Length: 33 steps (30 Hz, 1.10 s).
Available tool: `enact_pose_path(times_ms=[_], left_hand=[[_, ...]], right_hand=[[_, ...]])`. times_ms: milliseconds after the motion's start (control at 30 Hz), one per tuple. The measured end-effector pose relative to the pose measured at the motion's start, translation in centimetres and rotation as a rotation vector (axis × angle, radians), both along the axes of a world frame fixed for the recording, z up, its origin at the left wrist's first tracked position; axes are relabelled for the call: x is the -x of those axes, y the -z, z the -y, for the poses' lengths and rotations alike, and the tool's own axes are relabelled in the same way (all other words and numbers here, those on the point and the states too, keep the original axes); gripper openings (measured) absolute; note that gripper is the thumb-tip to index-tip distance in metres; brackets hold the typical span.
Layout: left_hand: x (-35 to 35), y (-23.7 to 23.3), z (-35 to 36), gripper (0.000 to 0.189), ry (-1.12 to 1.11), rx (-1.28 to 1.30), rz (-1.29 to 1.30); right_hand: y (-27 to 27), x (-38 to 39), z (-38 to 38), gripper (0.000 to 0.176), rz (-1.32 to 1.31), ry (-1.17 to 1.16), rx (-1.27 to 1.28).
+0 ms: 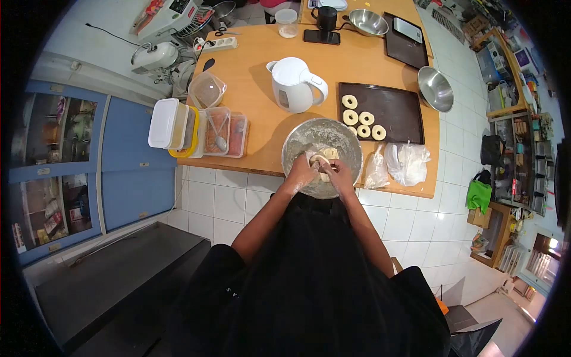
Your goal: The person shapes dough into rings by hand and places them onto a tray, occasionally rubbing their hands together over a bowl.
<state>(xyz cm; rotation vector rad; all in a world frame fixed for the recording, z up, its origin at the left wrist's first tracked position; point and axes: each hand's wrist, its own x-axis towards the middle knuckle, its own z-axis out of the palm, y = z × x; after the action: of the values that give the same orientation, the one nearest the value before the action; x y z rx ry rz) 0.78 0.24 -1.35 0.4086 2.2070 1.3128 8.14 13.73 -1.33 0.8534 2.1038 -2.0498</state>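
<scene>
Over the steel mixing bowl (pixel 295 138) at the table's front edge, both my hands hold a small piece of pale dough (pixel 320 159) that looks curved like a ring. My left hand (pixel 301 174), dusted with flour, has its fingers closed on the dough's left side. Opposite it, the fingers of my right hand (pixel 340 176) pinch the right side. More dough (pixel 329 153) lies in the bowl behind my fingers, and flour coats the inner wall. Several dough rings (pixel 351 117) rest on the left part of a dark baking tray (pixel 395 110).
Two plastic bags (pixel 407 163) sit right of the bowl. A white electric kettle (pixel 291 83) stands behind it. Plastic containers (pixel 217 128) crowd the table's left end. An empty steel bowl (pixel 436 89) is at the right edge; a phone (pixel 322 37) and black mug (pixel 326 18) are farther back.
</scene>
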Motion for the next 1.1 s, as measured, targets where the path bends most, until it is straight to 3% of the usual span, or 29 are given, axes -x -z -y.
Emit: enact_pose_path(times_ms=[67,367,467,567,667,767,967,1100], left_hand=[[-0.1,-1.0,0.0,0.031,0.08,0.015,-0.136],[0.2,-1.6,-0.5,0.029,0.012,0.122,0.018],[0.2,-2.0,-0.1,0.029,-0.005,0.019,-0.01],[0.4,-1.1,-0.4,0.031,-0.021,0.081,-0.09],[0.2,0.1,-0.3,0.032,0.064,0.051,-0.27],[0.3,-0.1,-0.4,0.032,0.051,-0.016,-0.232],[-0.1,-0.6,-0.4,0.031,0.006,0.095,-0.036],[-0.1,-2.0,-0.4,0.03,0.05,0.079,-0.183]], right_hand=[[0.3,0.0,0.2,0.03,-0.025,0.018,-0.065],[2.3,0.1,0.0,0.026,-0.147,-0.031,-0.011],[2.7,-0.3,0.0,0.025,-0.145,-0.055,0.001],[1.7,-0.3,0.4,0.023,-0.031,-0.042,0.08],[-0.4,0.2,0.8,0.022,-0.104,0.037,0.065],[1.8,0.4,-0.1,0.022,-0.058,-0.03,0.005],[1.5,-0.1,0.0,0.025,-0.129,0.014,0.0],[1.1,-0.3,-0.2,0.025,-0.052,-0.014,-0.032]])
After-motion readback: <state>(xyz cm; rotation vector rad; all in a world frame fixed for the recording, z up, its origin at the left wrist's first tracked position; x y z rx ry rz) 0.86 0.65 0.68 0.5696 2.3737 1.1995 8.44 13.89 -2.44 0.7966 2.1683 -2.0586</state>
